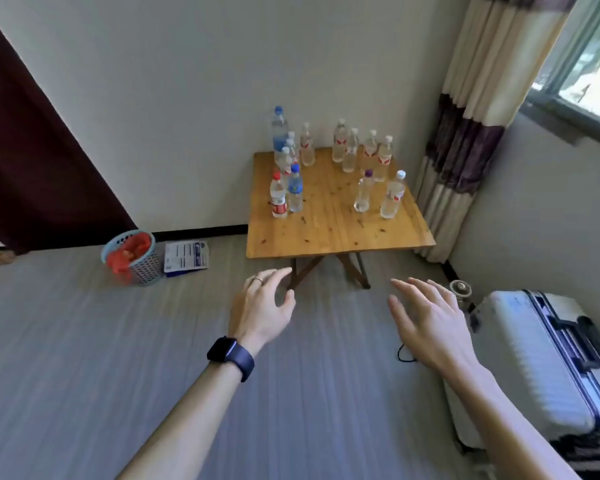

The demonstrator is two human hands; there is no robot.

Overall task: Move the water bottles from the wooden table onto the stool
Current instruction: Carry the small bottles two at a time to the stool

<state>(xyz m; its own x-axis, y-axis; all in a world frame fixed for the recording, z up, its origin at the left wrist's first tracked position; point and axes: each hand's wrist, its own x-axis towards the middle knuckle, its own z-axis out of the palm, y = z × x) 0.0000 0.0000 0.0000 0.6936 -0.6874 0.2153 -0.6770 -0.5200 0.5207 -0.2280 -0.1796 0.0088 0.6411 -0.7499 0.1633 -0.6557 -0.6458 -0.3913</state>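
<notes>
Approach is the step in hand: the bare left hand and right hand hang spread and empty, short of the square wooden table where clear plastic water bottles stand upright. No stool shows; the next move probably needs a firm grasp around one bottle.

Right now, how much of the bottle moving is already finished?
Nothing looks done: all the water bottles stand upright on the wooden table. Nothing is in hand either; the left hand and right hand are open and empty, short of the table. The whole job is left, and no stool is in view.
</notes>
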